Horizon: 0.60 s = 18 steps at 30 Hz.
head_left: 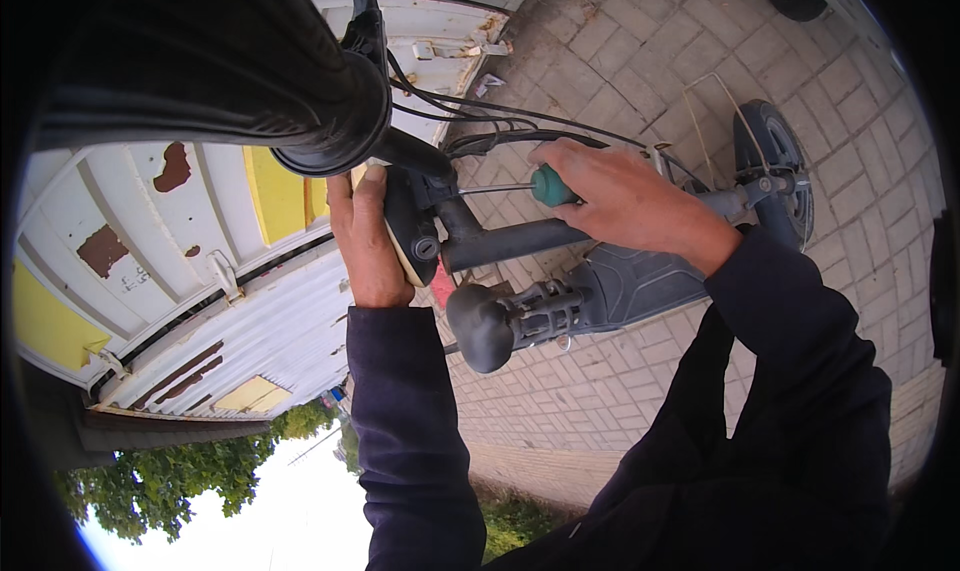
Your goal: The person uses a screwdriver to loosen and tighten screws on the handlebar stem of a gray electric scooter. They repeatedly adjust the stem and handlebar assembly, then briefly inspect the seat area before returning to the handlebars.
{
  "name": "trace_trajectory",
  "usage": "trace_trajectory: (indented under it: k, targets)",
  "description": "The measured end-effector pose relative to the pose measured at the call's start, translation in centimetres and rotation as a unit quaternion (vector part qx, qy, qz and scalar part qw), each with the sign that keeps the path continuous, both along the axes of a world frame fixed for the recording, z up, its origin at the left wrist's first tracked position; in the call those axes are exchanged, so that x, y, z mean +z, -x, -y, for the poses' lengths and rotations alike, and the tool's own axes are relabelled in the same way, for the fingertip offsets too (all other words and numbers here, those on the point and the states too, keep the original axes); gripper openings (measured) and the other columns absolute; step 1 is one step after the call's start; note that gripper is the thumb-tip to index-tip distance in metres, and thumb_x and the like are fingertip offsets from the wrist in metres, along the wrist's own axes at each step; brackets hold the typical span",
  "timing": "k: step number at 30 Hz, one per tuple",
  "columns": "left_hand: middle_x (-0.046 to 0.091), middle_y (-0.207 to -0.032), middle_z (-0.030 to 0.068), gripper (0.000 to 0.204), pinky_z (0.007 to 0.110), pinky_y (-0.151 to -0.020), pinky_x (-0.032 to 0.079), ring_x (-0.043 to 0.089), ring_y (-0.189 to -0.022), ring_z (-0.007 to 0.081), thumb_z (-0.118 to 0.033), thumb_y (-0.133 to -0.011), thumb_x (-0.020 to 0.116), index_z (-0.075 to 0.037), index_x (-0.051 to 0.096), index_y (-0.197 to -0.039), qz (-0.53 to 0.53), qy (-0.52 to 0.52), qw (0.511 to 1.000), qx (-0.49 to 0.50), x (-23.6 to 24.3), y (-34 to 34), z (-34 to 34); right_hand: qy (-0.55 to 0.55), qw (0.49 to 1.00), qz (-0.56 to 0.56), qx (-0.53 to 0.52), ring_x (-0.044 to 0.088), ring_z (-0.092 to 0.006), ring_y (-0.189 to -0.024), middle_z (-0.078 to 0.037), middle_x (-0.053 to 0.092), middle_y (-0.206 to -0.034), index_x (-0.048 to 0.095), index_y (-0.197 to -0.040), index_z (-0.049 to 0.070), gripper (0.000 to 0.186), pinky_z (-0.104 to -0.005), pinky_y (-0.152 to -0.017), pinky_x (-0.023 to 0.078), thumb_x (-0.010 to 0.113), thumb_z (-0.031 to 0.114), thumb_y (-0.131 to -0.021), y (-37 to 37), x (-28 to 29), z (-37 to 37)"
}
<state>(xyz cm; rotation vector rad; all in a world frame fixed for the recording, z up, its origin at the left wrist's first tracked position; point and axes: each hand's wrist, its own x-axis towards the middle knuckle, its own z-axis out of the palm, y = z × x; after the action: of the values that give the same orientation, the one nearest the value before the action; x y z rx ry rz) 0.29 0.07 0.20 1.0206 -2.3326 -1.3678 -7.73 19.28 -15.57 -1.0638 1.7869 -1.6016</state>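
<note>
My right hand is wrapped round the green handle of a screwdriver. Its thin metal shaft points left, and the tip reaches the dark bracket beside a black housing with a round key lock. Whether the tip sits in a screw is too small to tell. My left hand clasps that housing from its pale-edged side, thumb near the top and some fingers hidden behind it. The housing adjoins the dark frame tube of a small two-wheeled vehicle.
A large black ribbed tube crosses the upper left. Black cables run beside the frame. A black saddle, a footboard and a wheel lie around it. A white corrugated metal wall stands left; brick paving lies below.
</note>
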Motion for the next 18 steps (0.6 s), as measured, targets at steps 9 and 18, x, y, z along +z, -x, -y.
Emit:
trace_trajectory:
  k: [9, 18]
  targets:
    - [0.063, -0.114, 0.0099, 0.045, 0.031, -0.085, 0.053, 0.064, -0.101, 0.0179, -0.033, -0.097, 0.056, -0.004, 0.051, -0.132, 0.026, 0.056, 0.998, -0.013, -0.2, 0.0, 0.8, -0.089, 0.993, -0.050, -0.053, 0.065, -0.0411, -0.091, -0.015, 0.056, -0.108, 0.049, -0.113, 0.006, 0.044, -0.0498, -0.075, 0.050, 0.076, 0.006, -0.078, -0.9, 0.9, 0.8]
    - [0.062, -0.121, 0.0110, 0.054, 0.032, -0.089, 0.052, 0.065, -0.106, 0.0191, -0.031, -0.097, 0.055, -0.003, 0.046, -0.142, 0.011, 0.041, 0.999, 0.007, -0.1, 0.6, -1.8, -0.048, 0.997, -0.054, -0.016, 0.066, -0.0416, -0.090, -0.019, 0.053, -0.111, 0.050, -0.116, 0.004, 0.045, -0.0509, -0.073, 0.051, 0.075, 0.003, -0.078, -0.3, 0.5, 0.1]
